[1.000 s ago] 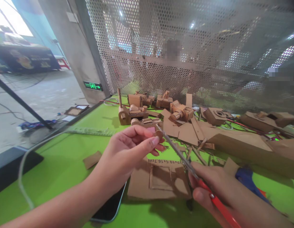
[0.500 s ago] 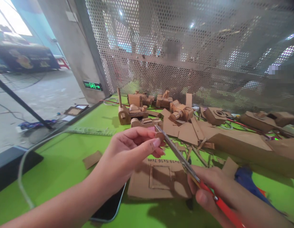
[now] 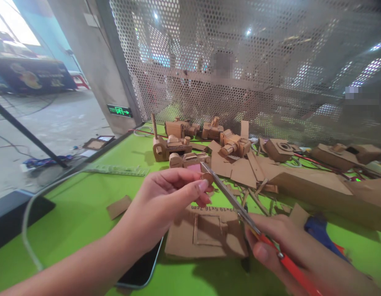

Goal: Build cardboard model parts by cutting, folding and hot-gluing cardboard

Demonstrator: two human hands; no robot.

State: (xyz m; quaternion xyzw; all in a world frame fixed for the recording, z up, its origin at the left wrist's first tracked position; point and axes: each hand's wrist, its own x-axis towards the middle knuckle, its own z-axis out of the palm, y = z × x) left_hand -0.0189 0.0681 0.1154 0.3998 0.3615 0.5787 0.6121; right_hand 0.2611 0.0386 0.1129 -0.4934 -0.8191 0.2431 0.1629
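Cardboard disc [image 3: 208, 176] is up in the air, above the far side of the printed cardboard sheet [image 3: 181, 238], and we've got it pinched between thumb and fingers of our left hand [image 3: 168, 197]. That forearm slants in from the near left of the sheet, thumb facing us, the other fingers loosely curled behind. Our right hand [image 3: 279, 242], just right of the sheet, is wrapped around the red-handled scissors [image 3: 247, 220], thumb on the near side, tips angled up and left. Blades run right along the disc's edge; honestly we can't tell if they're touching it. Our two hands are apart. There's a bunch of cardboard models [image 3: 235, 144] beyond the sheet, and a dark flat device [image 3: 142, 263] left of it.
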